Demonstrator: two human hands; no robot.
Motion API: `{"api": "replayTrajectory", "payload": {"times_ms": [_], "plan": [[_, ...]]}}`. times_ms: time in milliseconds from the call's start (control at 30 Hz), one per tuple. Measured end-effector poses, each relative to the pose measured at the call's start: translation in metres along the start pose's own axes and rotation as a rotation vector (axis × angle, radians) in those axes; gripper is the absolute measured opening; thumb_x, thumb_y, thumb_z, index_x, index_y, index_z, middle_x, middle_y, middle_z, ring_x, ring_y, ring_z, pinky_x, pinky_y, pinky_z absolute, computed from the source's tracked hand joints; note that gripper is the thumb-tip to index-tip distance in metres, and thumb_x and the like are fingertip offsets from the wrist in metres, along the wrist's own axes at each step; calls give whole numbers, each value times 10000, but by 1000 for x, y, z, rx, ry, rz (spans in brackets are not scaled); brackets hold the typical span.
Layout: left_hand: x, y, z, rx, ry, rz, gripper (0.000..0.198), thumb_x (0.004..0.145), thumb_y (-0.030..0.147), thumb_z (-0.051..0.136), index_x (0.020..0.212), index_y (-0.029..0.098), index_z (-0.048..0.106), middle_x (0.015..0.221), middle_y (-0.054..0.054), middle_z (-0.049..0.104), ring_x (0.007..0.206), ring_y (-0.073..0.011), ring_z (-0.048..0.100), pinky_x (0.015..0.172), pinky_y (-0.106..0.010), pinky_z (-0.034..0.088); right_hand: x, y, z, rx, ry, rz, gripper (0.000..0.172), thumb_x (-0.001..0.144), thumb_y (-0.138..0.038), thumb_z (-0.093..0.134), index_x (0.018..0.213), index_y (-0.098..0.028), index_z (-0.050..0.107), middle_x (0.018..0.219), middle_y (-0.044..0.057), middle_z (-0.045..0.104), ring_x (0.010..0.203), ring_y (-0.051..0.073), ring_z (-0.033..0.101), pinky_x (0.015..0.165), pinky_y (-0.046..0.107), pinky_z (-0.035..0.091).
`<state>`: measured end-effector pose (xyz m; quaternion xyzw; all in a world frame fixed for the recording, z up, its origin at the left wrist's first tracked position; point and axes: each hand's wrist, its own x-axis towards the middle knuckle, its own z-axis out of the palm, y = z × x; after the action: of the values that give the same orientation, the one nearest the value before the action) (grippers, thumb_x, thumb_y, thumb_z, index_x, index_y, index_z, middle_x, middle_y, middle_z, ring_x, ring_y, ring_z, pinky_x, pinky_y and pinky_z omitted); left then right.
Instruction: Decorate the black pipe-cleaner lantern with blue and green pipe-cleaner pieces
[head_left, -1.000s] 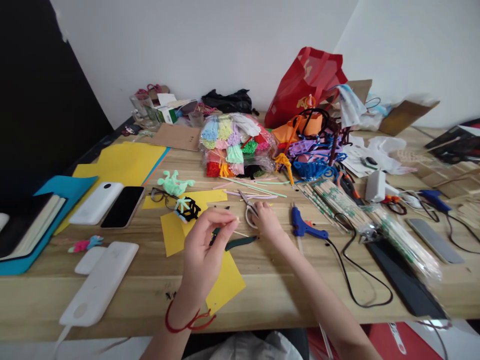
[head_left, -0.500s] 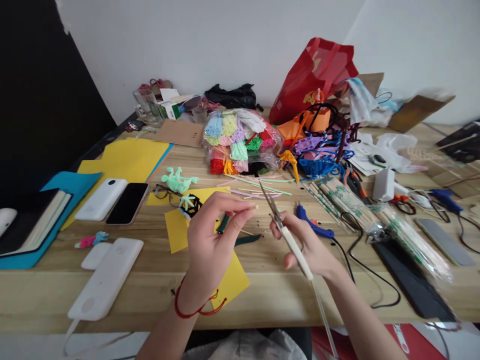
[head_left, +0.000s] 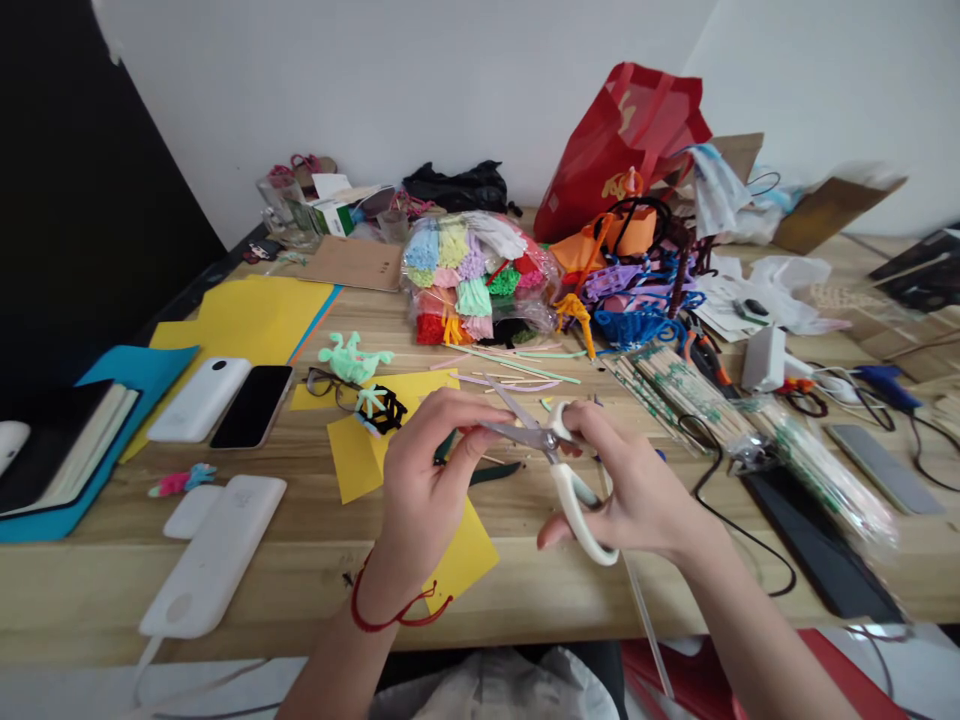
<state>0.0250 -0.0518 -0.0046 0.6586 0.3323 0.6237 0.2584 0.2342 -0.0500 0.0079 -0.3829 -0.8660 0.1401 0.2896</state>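
My left hand point(head_left: 431, 465) is closed in a pinch, fingertips together, with a red cord bracelet point(head_left: 361, 608) at its wrist. The small pale piece it pinches is nearly hidden by its fingertips and a blade. White-handled scissors point(head_left: 579, 515) are in my right hand point(head_left: 645, 490), fingers through the loops. Their blades are spread apart and point left, the lower one reaching my left fingertips. Below my right hand a thin clear rod point(head_left: 649, 630) slants down past the table edge; whether the hand touches it I cannot tell.
Yellow paper point(head_left: 465, 560) and dark green-handled pliers point(head_left: 495, 472) lie under my hands. Pastel pipe cleaners point(head_left: 517, 362) and a bag of colourful bundles point(head_left: 472, 270) lie beyond. Packs of sticks point(head_left: 690, 400) are on the right, a phone point(head_left: 253, 405) and power bank point(head_left: 217, 560) on the left.
The scissors have turned from edge-on, pointing away, to pointing left with blades spread, and have come up to my left fingertips. My left hand keeps its pinch, barely moved.
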Motion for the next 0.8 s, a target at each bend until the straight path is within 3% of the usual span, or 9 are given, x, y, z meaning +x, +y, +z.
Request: {"api": "replayTrajectory", "payload": {"times_ms": [433, 800], "plan": [[-4, -6, 3, 71, 24, 23, 180, 924, 66, 622, 930, 233, 689, 916, 5, 721, 889, -137, 672, 817, -267, 542, 2, -5, -6, -180, 15, -116, 500, 883, -691, 557, 898, -209, 429, 753, 8, 509, 605, 150, 474, 537, 246, 418], [-7, -8, 5, 95, 43, 85, 185, 935, 69, 604, 968, 230, 689, 925, -4, 718, 896, -142, 669, 811, -270, 544, 2, -5, -6, -241, 4, -124, 590, 823, -760, 566, 916, -190, 447, 775, 40, 538, 652, 185, 513, 563, 281, 450]]}}
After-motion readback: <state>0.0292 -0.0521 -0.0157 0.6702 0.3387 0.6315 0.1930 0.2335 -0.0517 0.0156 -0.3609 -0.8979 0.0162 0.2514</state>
